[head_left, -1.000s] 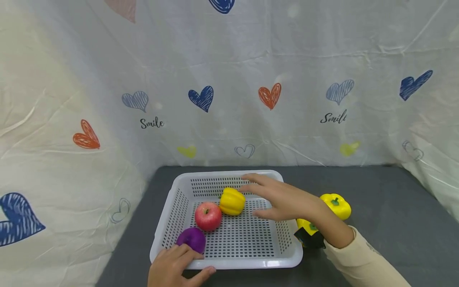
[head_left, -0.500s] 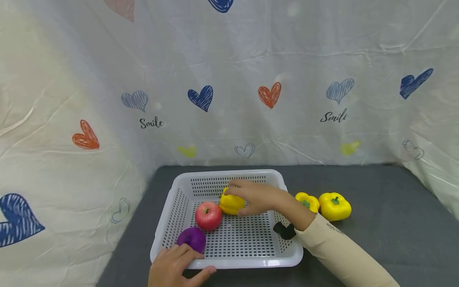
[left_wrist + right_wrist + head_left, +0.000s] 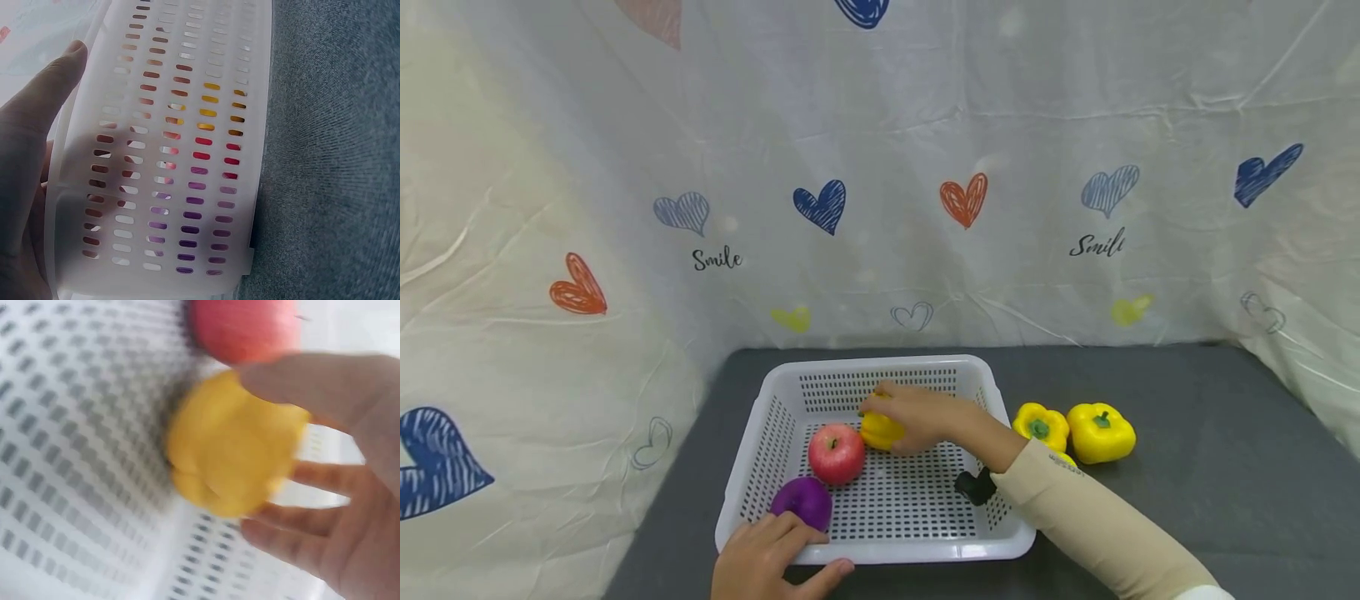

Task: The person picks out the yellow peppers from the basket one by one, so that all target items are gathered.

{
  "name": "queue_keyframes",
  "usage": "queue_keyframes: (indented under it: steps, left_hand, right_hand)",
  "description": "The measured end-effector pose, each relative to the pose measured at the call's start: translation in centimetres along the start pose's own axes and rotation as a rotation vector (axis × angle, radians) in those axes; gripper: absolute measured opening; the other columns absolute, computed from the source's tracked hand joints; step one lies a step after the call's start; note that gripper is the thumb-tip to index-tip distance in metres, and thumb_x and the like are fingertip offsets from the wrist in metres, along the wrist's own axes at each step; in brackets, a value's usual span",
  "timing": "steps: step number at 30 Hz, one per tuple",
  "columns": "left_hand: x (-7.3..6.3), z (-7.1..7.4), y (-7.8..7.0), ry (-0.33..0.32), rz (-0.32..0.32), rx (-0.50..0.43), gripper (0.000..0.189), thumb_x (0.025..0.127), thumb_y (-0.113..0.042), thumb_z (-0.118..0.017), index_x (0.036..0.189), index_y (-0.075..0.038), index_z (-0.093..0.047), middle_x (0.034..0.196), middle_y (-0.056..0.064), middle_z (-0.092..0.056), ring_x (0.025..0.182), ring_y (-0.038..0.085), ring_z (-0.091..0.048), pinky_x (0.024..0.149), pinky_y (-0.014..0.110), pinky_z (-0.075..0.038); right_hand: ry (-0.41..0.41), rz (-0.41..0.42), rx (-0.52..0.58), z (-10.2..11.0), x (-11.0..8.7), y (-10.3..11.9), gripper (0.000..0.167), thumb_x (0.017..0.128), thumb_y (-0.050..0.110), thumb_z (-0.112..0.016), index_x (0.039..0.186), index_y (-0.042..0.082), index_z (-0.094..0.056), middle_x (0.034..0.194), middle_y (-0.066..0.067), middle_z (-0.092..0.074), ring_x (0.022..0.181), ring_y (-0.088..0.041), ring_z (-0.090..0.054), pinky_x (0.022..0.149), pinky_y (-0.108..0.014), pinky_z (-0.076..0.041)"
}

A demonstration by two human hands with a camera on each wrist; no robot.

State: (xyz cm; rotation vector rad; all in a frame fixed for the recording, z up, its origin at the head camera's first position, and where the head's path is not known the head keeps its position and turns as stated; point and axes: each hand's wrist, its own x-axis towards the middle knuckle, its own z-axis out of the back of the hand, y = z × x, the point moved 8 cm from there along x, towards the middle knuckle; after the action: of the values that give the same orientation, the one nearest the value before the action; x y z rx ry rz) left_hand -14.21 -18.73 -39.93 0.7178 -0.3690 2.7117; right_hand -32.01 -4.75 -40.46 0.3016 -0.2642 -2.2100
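In the head view my right hand (image 3: 917,417) is inside the white plastic basket (image 3: 925,552), around a yellow bell pepper (image 3: 877,431). The right wrist view shows the thumb on one side of this bell pepper (image 3: 231,450) and the fingers on the other. A red apple (image 3: 837,454) lies just left of the pepper, and a purple round fruit or vegetable (image 3: 802,502) sits nearer the front left corner. My left hand (image 3: 767,554) holds the basket's front left rim, fingers over the inside and thumb outside. Part of the purple item is hidden behind those fingers.
Right of the basket, two yellow bell peppers (image 3: 1101,432) stand on the dark grey table (image 3: 1210,467), with more yellow partly hidden by the right sleeve (image 3: 1090,517). A black wrist camera (image 3: 976,486) hangs by the right wrist. A white curtain (image 3: 880,125) with hearts closes the back.
My right hand has moved left and down from above the basket's right half onto the yellow bell pepper, its fingers closing round it. The left hand has stayed on the rim.
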Motion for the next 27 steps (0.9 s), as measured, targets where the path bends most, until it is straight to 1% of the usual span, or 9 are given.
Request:
queue_keyframes:
  steps: [2,4,7,10,13,17,20,22,27]
  left_hand:
    - [0.0,0.0,-0.1,-0.02,-0.014,0.001,0.036,0.07,-0.068,-0.079,0.076,-0.034,-0.072,0.077,-0.023,-0.056,0.065,-0.002,-0.044,0.056,0.021,-0.039]
    - [0.1,0.1,-0.1,-0.028,-0.018,0.004,0.035,0.069,-0.068,-0.08,0.076,-0.035,-0.071,0.077,-0.024,-0.056,0.065,-0.002,-0.044,0.056,0.021,-0.038]
    - [0.1,0.0,0.0,-0.016,-0.007,0.007,0.036,0.07,-0.069,-0.079,0.076,-0.035,-0.071,0.077,-0.024,-0.055,0.065,-0.002,-0.043,0.056,0.021,-0.038]
    - [0.1,-0.1,0.1,0.009,0.013,0.011,0.037,0.071,-0.071,-0.077,0.077,-0.035,-0.072,0.077,-0.024,-0.055,0.066,-0.002,-0.043,0.056,0.022,-0.038]
    - [0.2,0.0,0.1,0.026,0.019,0.012,0.037,0.072,-0.071,-0.076,0.077,-0.035,-0.072,0.077,-0.024,-0.055,0.066,-0.002,-0.043,0.057,0.022,-0.039]
    - [0.2,0.0,0.1,0.036,0.022,0.013,0.038,0.073,-0.072,-0.074,0.078,-0.035,-0.072,0.077,-0.023,-0.056,0.066,-0.001,-0.043,0.057,0.023,-0.04]
    - [0.1,0.1,0.1,0.026,0.019,0.012,0.038,0.073,-0.072,-0.074,0.077,-0.034,-0.072,0.077,-0.023,-0.056,0.065,-0.001,-0.043,0.057,0.023,-0.04]
    - [0.1,0.1,0.1,0.012,0.013,0.012,0.038,0.072,-0.072,-0.075,0.077,-0.034,-0.072,0.077,-0.023,-0.056,0.065,-0.001,-0.043,0.057,0.022,-0.04]
    - [-0.1,0.0,0.0,-0.008,-0.011,0.005,0.037,0.071,-0.071,-0.077,0.078,-0.034,-0.072,0.077,-0.022,-0.056,0.065,-0.001,-0.045,0.056,0.022,-0.039]
  right_hand:
    - [-0.004,0.012,0.007,0.0,0.1,0.1,0.052,0.084,0.019,-0.081,0.132,0.022,-0.059,0.131,-0.005,-0.052,0.108,-0.021,-0.055,0.095,-0.037,-0.048]
    - [0.026,0.013,0.029,-0.3,0.3,0.2,0.046,0.083,0.019,-0.082,0.123,0.021,-0.06,0.118,0.0,-0.053,0.098,-0.017,-0.055,0.088,-0.032,-0.049]
    - [0.101,-0.013,0.071,-1.1,0.3,0.0,0.049,0.08,0.02,-0.085,0.12,0.023,-0.057,0.107,0.004,-0.052,0.09,-0.013,-0.053,0.081,-0.028,-0.049]
    - [0.161,-0.031,0.081,-1.9,0.3,-0.1,0.058,0.077,0.022,-0.087,0.125,0.025,-0.054,0.106,0.006,-0.053,0.091,-0.012,-0.053,0.082,-0.029,-0.05]
    - [0.186,-0.031,0.062,-2.3,0.3,0.0,0.06,0.076,0.027,-0.087,0.127,0.027,-0.055,0.105,0.007,-0.054,0.092,-0.011,-0.053,0.083,-0.03,-0.05]
    - [0.2,-0.024,0.07,-2.6,0.3,0.2,0.054,0.075,0.031,-0.086,0.121,0.028,-0.058,0.099,0.009,-0.054,0.089,-0.01,-0.054,0.08,-0.028,-0.05]
    - [0.201,-0.024,0.069,-2.7,0.3,0.4,0.049,0.074,0.032,-0.087,0.115,0.028,-0.06,0.095,0.009,-0.054,0.086,-0.01,-0.054,0.076,-0.026,-0.049]
    - [0.2,-0.023,0.043,-2.7,0.3,0.6,0.048,0.074,0.032,-0.088,0.114,0.027,-0.062,0.094,0.009,-0.055,0.085,-0.009,-0.054,0.075,-0.026,-0.049]
    - [0.207,-0.018,-0.06,-2.8,0.1,1.3,0.049,0.072,0.036,-0.089,0.112,0.026,-0.063,0.093,0.009,-0.055,0.083,-0.009,-0.052,0.075,-0.026,-0.049]
